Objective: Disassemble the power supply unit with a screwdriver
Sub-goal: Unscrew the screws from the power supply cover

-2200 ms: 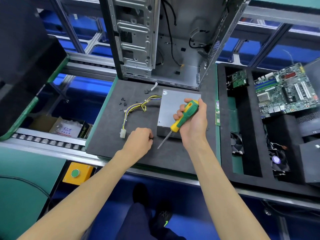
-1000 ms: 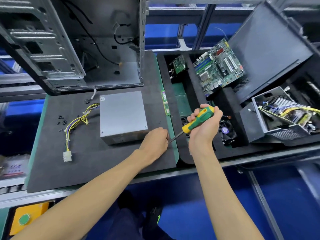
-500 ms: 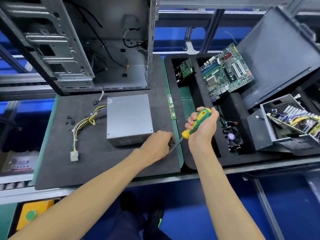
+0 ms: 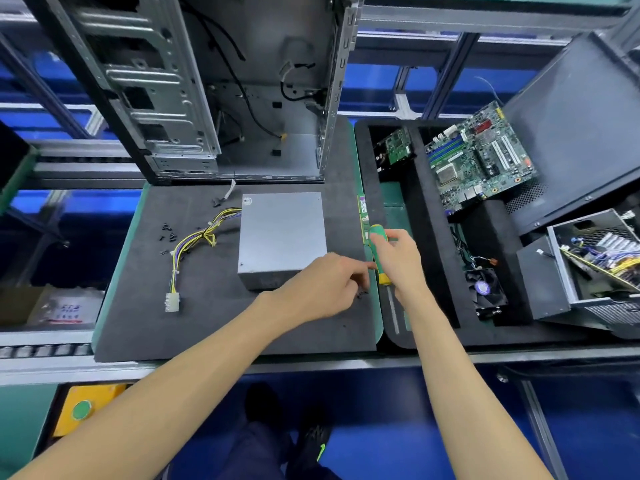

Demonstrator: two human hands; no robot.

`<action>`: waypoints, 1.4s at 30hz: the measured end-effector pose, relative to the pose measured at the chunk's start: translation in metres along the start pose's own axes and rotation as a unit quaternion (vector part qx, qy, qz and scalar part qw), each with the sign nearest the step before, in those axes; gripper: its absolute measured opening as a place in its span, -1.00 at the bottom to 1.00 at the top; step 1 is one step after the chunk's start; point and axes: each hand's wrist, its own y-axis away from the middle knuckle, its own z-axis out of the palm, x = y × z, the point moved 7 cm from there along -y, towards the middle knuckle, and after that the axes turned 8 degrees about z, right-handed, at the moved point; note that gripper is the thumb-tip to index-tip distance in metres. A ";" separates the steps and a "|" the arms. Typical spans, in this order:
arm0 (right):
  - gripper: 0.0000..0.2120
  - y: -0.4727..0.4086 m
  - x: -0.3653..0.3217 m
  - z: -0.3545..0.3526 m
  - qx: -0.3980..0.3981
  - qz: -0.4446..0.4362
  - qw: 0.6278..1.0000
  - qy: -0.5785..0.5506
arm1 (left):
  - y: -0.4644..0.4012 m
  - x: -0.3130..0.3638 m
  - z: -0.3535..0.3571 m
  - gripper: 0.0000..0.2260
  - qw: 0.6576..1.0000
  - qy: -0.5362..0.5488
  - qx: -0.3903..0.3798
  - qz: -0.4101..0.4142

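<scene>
The grey power supply unit [image 4: 282,237] lies flat on the black foam mat [image 4: 207,327], with its yellow and black cable bundle [image 4: 194,247] trailing left to a white plug [image 4: 172,302]. My right hand [image 4: 401,265] holds the green and yellow screwdriver [image 4: 378,261] low along the mat's right edge, shaft pointing toward me. My left hand [image 4: 325,289] hovers just right of the unit's front corner, fingers loosely spread over a few small black screws [image 4: 362,293] on the mat.
An open computer case [image 4: 242,98] stands behind the mat. More loose screws [image 4: 166,233] lie at the left. A memory stick [image 4: 362,216] sits at the mat's edge. The black tray [image 4: 429,271] at the right holds a motherboard [image 4: 481,161], a fan [image 4: 485,289] and an opened metal box [image 4: 595,265].
My right hand has lowered the screwdriver from an upright grip until it lies along the mat's edge. My left hand's fingers have opened from a fist, and small screws now show beneath them.
</scene>
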 end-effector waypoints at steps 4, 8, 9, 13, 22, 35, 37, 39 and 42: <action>-0.74 -0.004 0.011 -0.007 0.030 -0.021 0.996 0.080 | -0.005 0.005 -0.007 -0.71 1.000 0.000 0.022 0.020; -0.74 -0.005 0.020 -0.007 0.047 -0.050 0.992 0.102 | -0.009 0.010 -0.016 -0.73 0.996 -0.003 0.072 0.045; -0.75 -0.006 0.022 -0.006 0.047 -0.057 0.992 0.103 | -0.010 0.011 -0.019 -0.73 0.995 -0.001 0.085 0.050; -0.70 -0.013 0.027 -0.004 0.047 -0.057 0.987 0.143 | -0.014 0.008 -0.030 -0.75 0.994 0.005 0.100 0.047; -0.69 -0.010 -0.001 -0.004 0.098 -0.105 0.959 0.243 | -0.008 -0.016 -0.067 -0.86 0.962 -0.069 0.263 -0.018; -0.77 0.013 -0.043 0.071 -0.046 -0.118 0.978 0.165 | -0.002 -0.085 -0.049 -0.12 0.913 -0.181 0.166 -0.324; -0.79 0.013 -0.039 0.073 -0.049 -0.104 0.983 0.145 | 0.003 -0.085 -0.050 -0.12 0.917 -0.180 0.166 -0.315; -0.74 0.011 -0.033 0.077 -0.068 -0.078 0.988 0.117 | 0.008 -0.084 -0.052 -0.11 0.923 -0.169 0.170 -0.300; -0.57 0.008 -0.023 0.088 -0.109 -0.028 0.988 0.102 | 0.018 -0.085 -0.062 -0.11 0.927 -0.134 0.199 -0.287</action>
